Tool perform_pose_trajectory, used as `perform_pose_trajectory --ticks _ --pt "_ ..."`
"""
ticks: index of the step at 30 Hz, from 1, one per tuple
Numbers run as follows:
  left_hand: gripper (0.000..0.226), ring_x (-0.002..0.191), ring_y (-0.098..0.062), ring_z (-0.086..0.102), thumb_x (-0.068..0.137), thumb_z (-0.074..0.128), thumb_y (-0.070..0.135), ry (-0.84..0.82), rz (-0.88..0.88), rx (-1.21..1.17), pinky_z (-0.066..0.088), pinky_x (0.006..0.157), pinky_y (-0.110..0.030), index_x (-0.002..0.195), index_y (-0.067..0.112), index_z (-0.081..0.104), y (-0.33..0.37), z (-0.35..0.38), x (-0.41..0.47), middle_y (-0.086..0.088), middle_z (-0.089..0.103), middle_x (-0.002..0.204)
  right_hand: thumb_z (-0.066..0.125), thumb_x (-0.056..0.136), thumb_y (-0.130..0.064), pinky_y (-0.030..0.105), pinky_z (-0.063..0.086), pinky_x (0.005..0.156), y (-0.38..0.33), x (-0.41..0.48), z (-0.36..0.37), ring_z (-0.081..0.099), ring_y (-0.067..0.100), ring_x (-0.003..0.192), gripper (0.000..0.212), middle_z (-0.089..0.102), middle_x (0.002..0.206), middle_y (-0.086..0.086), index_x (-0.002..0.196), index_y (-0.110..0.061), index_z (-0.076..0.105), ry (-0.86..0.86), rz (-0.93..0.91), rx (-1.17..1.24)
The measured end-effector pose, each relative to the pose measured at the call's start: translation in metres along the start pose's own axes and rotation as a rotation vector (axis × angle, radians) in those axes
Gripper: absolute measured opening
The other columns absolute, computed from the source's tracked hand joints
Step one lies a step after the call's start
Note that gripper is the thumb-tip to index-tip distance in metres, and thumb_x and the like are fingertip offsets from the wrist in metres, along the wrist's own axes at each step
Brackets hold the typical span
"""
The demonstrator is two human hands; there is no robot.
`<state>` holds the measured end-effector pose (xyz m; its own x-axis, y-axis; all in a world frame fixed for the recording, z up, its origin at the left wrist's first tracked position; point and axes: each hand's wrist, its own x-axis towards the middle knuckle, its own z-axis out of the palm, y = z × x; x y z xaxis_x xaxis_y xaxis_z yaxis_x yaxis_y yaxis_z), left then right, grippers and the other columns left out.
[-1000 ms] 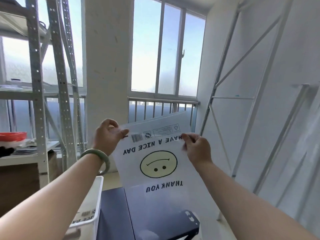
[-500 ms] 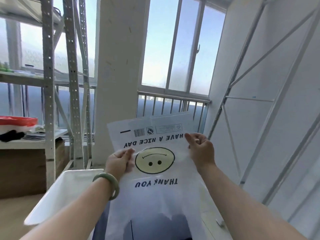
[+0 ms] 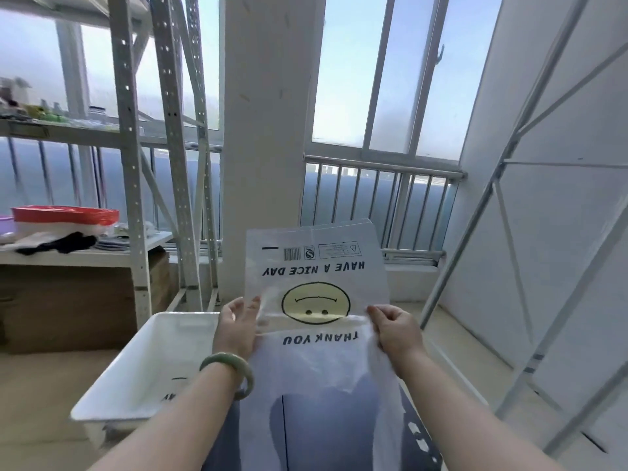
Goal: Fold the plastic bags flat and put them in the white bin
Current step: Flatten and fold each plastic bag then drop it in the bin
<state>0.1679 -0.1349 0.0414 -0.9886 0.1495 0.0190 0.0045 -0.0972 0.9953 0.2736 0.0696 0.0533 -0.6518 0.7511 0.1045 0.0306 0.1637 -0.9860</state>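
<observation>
A white plastic bag (image 3: pixel 314 266) with a yellow smiley face and upside-down "THANK YOU / HAVE A NICE DAY" print hangs upright in front of me. My left hand (image 3: pixel 238 329), with a green bangle on the wrist, pinches its left edge at mid-height. My right hand (image 3: pixel 396 329) pinches the right edge at the same height. The bag's top half stands above both hands; its lower half drapes down between my forearms. The white bin (image 3: pixel 146 362) sits low on the left, with a printed bag lying inside it.
A metal shelving rack (image 3: pixel 129 164) stands at the left, with a red-and-white stack (image 3: pixel 64 217) on its shelf. A white pillar (image 3: pixel 265 130) and a barred window are ahead. White diagonal frame bars (image 3: pixel 509 185) run along the right wall. A dark surface (image 3: pixel 326 433) lies under the bag.
Both hands slid down the bag's side edges from near the top to mid-height. The view tilted down and left, bringing the white bin fully into sight.
</observation>
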Motion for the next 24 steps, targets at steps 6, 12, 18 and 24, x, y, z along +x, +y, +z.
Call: perform_pose_trajectory --ticks 6,12,18,24 --pt "0.056 0.055 -0.021 0.054 0.091 0.054 0.011 -0.063 0.102 0.327 0.045 0.049 -0.028 0.134 0.036 0.029 -0.05 0.0 -0.004 -0.004 0.057 0.066 0.061 0.091 -0.022 0.015 0.039 0.041 0.033 0.013 0.006 0.046 0.012 0.051 0.019 0.056 0.063 0.001 0.101 -0.006 0.066 0.075 0.051 0.007" --pt "0.016 0.071 -0.008 0.056 0.095 0.05 0.012 -0.013 0.129 0.469 0.035 0.057 -0.019 0.104 0.025 0.051 -0.091 0.006 0.002 0.0 0.064 0.095 0.054 0.091 -0.01 0.028 0.044 0.055 0.086 0.003 0.003 0.048 0.016 0.057 0.058 0.051 0.072 0.011 0.129 -0.046 0.031 -0.055 0.106 0.03" --pt "0.01 0.081 -0.006 0.057 0.094 0.053 0.018 -0.077 0.062 0.519 0.04 0.067 -0.022 0.098 0.027 0.059 -0.135 0.009 0.007 0.008 0.063 0.096 0.056 0.09 -0.005 0.017 0.04 0.048 0.136 -0.002 -0.001 0.051 0.012 0.053 0.019 0.058 0.069 0.002 0.098 -0.022 0.06 -0.036 0.054 -0.221" --pt "0.012 0.092 -0.015 0.057 0.094 0.054 0.02 -0.117 -0.078 0.576 0.039 0.08 -0.024 0.094 0.024 0.065 -0.171 -0.004 0.015 0.004 0.065 0.098 0.059 0.091 -0.008 0.018 0.042 0.062 0.176 0.003 -0.008 0.057 0.012 0.073 0.016 0.067 0.09 0.004 0.1 -0.018 0.068 -0.044 0.152 -0.234"
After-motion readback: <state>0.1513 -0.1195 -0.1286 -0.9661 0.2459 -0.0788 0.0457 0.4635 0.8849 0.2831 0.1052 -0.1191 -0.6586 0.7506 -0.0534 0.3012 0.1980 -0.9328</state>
